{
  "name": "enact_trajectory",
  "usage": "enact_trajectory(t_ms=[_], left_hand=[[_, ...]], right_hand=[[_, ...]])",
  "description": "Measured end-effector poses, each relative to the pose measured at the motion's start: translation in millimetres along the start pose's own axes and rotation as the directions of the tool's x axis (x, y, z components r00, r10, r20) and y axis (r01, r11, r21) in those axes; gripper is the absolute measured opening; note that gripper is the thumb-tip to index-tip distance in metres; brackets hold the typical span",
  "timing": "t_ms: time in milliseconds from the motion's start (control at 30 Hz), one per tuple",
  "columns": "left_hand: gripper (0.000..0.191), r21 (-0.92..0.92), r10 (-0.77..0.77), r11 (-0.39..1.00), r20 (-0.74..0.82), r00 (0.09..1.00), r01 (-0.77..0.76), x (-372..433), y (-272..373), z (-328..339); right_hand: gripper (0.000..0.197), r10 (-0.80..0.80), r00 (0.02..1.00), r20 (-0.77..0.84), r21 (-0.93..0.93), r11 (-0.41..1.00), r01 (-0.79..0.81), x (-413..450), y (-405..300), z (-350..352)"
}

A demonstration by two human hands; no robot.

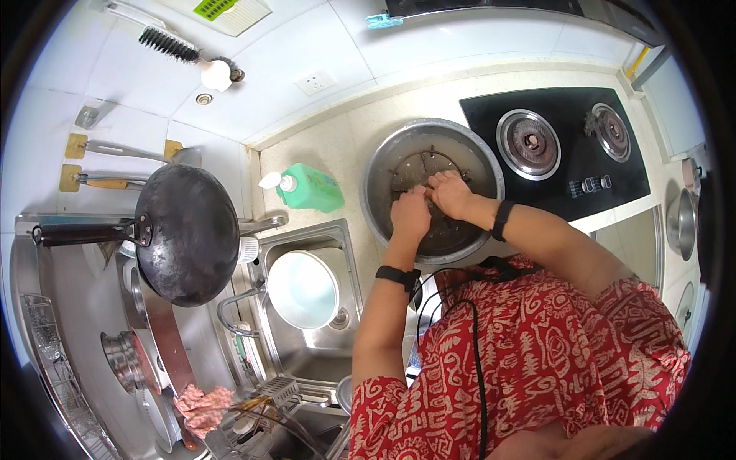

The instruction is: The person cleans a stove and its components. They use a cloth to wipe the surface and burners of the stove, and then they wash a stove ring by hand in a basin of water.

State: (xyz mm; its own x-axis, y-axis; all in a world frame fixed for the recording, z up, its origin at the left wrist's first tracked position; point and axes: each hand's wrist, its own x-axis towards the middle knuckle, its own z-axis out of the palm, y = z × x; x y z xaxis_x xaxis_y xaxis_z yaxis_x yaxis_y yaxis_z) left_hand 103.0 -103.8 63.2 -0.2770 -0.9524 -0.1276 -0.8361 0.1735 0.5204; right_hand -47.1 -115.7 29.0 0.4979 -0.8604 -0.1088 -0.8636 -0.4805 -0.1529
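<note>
A large round metal basin (379, 230) holds murky water on the counter beside the hob. In it lies a dark, round pan support (432, 153) with short prongs, partly hidden under my hands. My left hand (411, 211), fingers bent, is over the middle of the basin. My right hand (451, 192) meets it from the other side, the fingertips of both close together. A small brownish bit shows between them; whether it is a held piece or part of the pan support, I cannot tell. Both wrists wear black bands.
Right of the basin is a black two-burner gas hob (546, 190). A green pump bottle (310, 187) stands to the left. The steel sink (313, 368) contains a white bucket (276, 287). A dark wok (190, 236) rests above the drainer side. Black cables (476, 356) hang before my shirt.
</note>
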Motion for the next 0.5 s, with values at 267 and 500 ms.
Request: enact_trajectory(t_ms=[267, 500], left_hand=[[0.035, -0.126, -0.048, 0.991, -0.079, 0.996, 0.038, -10.1, -2.0, 13.4], [0.021, -0.677, 0.006, 0.734, -0.068, 0.998, -0.050, 7.1, 4.0, -46.3]], right_hand=[[0.011, 0.022, 0.998, 0.067, 0.539, 0.841, -0.055, 13.9, 23.0, -60.7], [0.029, -0.003, 0.996, 0.084, 0.938, 0.338, -0.078, 13.0, 24.5, -144.3]])
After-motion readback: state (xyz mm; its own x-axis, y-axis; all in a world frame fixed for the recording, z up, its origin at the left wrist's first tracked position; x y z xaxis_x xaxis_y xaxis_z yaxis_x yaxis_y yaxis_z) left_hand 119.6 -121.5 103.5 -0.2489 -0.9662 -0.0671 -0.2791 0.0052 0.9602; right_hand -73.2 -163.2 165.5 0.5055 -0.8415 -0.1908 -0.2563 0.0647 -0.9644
